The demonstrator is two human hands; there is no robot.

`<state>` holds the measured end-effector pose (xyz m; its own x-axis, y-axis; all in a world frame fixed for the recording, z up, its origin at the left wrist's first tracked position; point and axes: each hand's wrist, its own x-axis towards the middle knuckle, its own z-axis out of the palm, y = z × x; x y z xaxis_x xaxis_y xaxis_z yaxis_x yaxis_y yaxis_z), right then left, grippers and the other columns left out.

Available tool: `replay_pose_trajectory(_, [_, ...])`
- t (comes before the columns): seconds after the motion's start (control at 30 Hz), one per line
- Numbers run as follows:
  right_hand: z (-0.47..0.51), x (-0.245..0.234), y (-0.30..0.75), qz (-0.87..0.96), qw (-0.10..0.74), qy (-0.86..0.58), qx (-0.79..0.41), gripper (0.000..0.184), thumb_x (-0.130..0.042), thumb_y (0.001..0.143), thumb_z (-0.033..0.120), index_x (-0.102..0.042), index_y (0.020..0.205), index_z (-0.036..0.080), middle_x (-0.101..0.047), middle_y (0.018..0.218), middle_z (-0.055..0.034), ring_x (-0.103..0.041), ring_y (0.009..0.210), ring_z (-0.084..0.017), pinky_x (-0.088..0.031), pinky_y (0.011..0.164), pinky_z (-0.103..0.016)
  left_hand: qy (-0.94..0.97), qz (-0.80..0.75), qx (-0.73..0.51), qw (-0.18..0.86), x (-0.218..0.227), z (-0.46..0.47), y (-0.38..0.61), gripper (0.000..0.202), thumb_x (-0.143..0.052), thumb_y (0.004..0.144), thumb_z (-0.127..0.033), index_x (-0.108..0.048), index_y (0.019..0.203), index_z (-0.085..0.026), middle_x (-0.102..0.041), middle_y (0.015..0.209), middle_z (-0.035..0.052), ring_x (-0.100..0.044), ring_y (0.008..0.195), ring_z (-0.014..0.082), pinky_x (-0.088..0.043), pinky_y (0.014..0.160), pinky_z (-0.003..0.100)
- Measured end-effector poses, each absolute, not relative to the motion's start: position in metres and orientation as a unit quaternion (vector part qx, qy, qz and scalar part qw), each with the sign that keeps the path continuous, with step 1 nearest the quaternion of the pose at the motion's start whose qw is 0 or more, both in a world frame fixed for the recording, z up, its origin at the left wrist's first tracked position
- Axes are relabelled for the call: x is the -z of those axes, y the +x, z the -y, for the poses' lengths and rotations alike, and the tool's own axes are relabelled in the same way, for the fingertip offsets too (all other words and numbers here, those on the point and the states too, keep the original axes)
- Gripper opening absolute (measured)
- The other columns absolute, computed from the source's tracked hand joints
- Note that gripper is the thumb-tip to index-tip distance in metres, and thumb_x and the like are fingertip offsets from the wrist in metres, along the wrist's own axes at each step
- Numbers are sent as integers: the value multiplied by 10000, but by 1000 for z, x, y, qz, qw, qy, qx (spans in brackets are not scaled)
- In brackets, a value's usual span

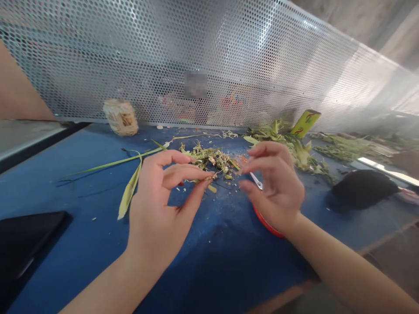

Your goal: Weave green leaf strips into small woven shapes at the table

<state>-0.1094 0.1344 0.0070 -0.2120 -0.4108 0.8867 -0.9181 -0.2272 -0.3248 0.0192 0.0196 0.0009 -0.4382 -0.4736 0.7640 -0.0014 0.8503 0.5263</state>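
Note:
My left hand (160,192) is pinched, thumb against fingertips, on a small withered plant scrap (211,176). My right hand (275,183) hovers opposite, slightly blurred, its thumb and fingers apart. A heap of wilted plant trimmings (209,158) lies on the blue table just beyond both hands. Under my right hand is a pair of scissors with red handles (266,223); part of its metal (257,181) shows beside my fingers, and the rest is hidden. A long green leaf (130,192) with stems lies to the left of my left hand.
A perforated metal screen (157,56) stands along the back edge. Before it is a wrapped pale block (121,117). Leafy greens (299,152) and a yellow-green box (305,123) lie at back right. A black object (365,188) is at right, a dark flat device (29,244) at left.

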Motion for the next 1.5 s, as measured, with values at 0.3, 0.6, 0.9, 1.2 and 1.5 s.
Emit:
replay_pose_trajectory(0.3, [-133,-3,-108,649,260,618,-358,60,-575,750,241,-594,803,222,-532,824,-33,-514,806,-172,-403,749,-357,140,831,195,503,-4,-19,21,88,-565,737,-243,-633,793,-239,-572,876,11,-576,877,161,-510,764,291])
replay_pose_trajectory(0.6, [-133,-9,-105,615,197,621,-444,85,-557,768,150,-604,785,218,-608,785,-18,-563,763,-141,-446,746,-318,133,837,179,500,-3,-19,22,92,-564,739,-237,-633,800,-248,-540,902,15,-573,885,160,-518,756,286])
replay_pose_trajectory(0.9, [-134,-7,-106,559,109,680,-462,169,-471,800,88,-563,836,225,-603,842,-28,-567,837,-145,-454,794,-324,166,828,185,503,-3,-19,21,84,-556,755,-286,-608,805,-243,-565,889,9,-540,956,174,-481,852,344])
replay_pose_trajectory(1.2, [-134,-7,-106,557,42,665,-496,103,-496,786,106,-564,799,182,-536,915,-60,-532,871,-150,-464,750,-311,147,823,170,522,-2,-17,21,73,-568,750,-241,-608,811,-248,-561,898,10,-562,920,170,-495,822,325])
replay_pose_trajectory(1.5, [-128,-7,-99,601,-161,513,-591,96,-556,743,128,-539,657,166,-613,795,-20,-577,754,-110,-472,690,-249,108,840,148,511,-3,-19,23,130,-592,720,-154,-647,816,-223,-621,834,8,-609,772,134,-525,676,246])
